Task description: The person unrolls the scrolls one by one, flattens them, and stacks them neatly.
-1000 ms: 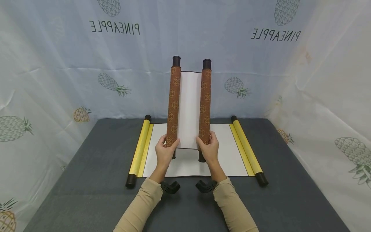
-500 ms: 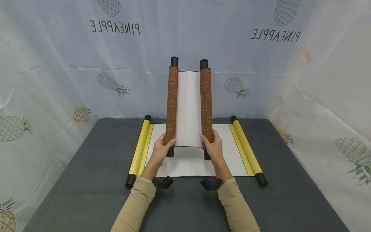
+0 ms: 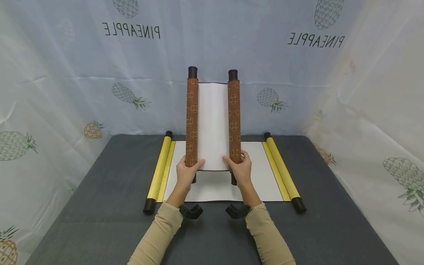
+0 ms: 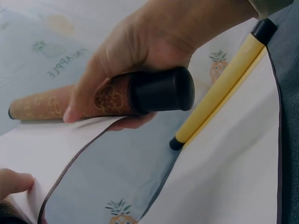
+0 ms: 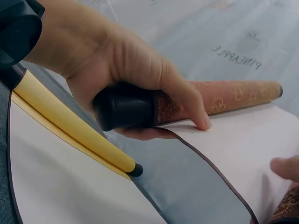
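Note:
A brown patterned scroll (image 3: 213, 125) is held up above the table, partly unrolled, with a blank white strip between its two rolls. My left hand (image 3: 187, 173) grips the lower end of the left roll (image 3: 191, 121), thumb lying on the white paper. The right roll (image 3: 234, 121) is gripped low down by my right hand (image 3: 241, 171), its thumb also on the paper. Black knobs cap both rolls, as the left wrist view shows on the near knob (image 4: 163, 91). Beneath lies a yellow-edged scroll (image 3: 212, 187), spread open and white; the raised scroll and my hands hide part of it.
The yellow scroll's left roll (image 3: 159, 169) and right roll (image 3: 283, 169) lie on the dark grey table (image 3: 106, 221), each with black ends. A pale curtain (image 3: 212, 44) printed with pineapples hangs behind and on both sides.
The brown scroll's left roll has shifted left, while the right roll ends near where it was, so more white paper shows between them. The yellow scroll has not moved.

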{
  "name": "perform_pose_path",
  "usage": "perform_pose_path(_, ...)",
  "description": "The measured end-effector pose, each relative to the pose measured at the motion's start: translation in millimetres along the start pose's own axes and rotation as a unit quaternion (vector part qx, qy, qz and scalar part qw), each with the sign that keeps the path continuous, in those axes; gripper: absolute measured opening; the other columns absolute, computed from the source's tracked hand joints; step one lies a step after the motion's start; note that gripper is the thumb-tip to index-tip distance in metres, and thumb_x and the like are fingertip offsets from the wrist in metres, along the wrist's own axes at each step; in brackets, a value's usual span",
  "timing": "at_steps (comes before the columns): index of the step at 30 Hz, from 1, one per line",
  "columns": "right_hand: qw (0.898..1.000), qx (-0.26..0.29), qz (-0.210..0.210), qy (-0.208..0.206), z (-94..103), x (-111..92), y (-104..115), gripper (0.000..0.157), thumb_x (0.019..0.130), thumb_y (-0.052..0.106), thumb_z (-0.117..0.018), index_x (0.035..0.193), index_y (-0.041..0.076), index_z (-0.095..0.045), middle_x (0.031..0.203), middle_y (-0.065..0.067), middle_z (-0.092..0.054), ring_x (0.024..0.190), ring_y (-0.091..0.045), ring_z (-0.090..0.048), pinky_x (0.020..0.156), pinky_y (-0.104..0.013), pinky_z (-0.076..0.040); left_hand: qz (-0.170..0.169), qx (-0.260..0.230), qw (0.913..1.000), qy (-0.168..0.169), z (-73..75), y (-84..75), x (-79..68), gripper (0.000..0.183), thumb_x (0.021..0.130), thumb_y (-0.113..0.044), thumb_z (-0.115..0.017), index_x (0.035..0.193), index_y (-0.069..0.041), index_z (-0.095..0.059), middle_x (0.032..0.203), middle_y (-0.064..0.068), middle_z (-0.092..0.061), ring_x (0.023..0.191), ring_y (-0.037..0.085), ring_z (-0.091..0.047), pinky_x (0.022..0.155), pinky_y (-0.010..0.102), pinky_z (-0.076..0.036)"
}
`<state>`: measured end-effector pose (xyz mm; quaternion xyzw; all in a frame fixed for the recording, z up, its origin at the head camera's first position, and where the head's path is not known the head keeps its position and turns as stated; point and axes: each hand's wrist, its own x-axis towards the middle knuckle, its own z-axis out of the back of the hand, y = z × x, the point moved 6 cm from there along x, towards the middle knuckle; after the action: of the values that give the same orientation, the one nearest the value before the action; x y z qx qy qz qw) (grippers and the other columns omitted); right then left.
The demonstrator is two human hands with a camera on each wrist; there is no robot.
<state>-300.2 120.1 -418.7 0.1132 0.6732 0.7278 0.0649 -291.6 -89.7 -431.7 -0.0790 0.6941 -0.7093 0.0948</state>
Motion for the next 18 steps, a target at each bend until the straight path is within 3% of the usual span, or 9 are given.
perform_pose_path(4, 1.000, 0.012, -0.009, -0.012, 3.3, 0.8, 0.1, 0.052, 0.082, 0.014, -0.075, 0.124, 0.000, -0.048, 0.103, -0.019, -0.064, 0.065, -0.009, -0.055, 0.054, -0.021, -0.047, -0.015, -0.003, 0.9998, -0.009, 2.8, -3.5, -0.4, 0.052, 0.081, -0.016, -0.075, 0.126, -0.004, -0.051, 0.121, 0.016, -0.058, 0.106, 0.023, -0.057, 0.080, 0.024, -0.046)
perform_pose_path(7, 1.000, 0.011, -0.002, -0.023, 7.7, 2.5, 2.2, 0.042, 0.084, 0.011, -0.070, 0.118, -0.002, -0.050, 0.097, -0.018, -0.064, 0.062, -0.009, -0.054, 0.053, -0.021, -0.046, -0.027, -0.004, 0.9996, -0.007, 4.5, -6.7, 0.4, 0.049, 0.083, -0.014, -0.072, 0.125, -0.004, -0.050, 0.119, 0.016, -0.058, 0.102, 0.021, -0.057, 0.078, 0.023, -0.045)
perform_pose_path(13, 1.000, -0.013, 0.007, -0.025, 12.5, 5.0, 3.1, 0.040, 0.087, 0.014, -0.065, 0.123, 0.000, -0.053, 0.110, -0.023, -0.064, 0.083, -0.018, -0.059, 0.064, -0.024, -0.049, -0.039, 0.003, 0.9992, 0.003, 8.8, -8.8, 1.6, 0.047, 0.086, -0.013, -0.067, 0.130, -0.005, -0.051, 0.120, 0.015, -0.057, 0.101, 0.018, -0.054, 0.079, 0.022, -0.044)
perform_pose_path(18, 0.999, -0.025, 0.007, -0.026, 14.9, 5.9, 2.7, 0.041, 0.088, 0.016, -0.063, 0.125, 0.001, -0.055, 0.116, -0.020, -0.060, 0.100, -0.024, -0.057, 0.076, -0.026, -0.047, -0.057, 0.001, 0.9982, -0.020, 14.5, -10.6, 2.9, 0.044, 0.084, -0.010, -0.067, 0.126, -0.001, -0.058, 0.115, 0.019, -0.061, 0.090, 0.016, -0.056, 0.073, 0.022, -0.047)
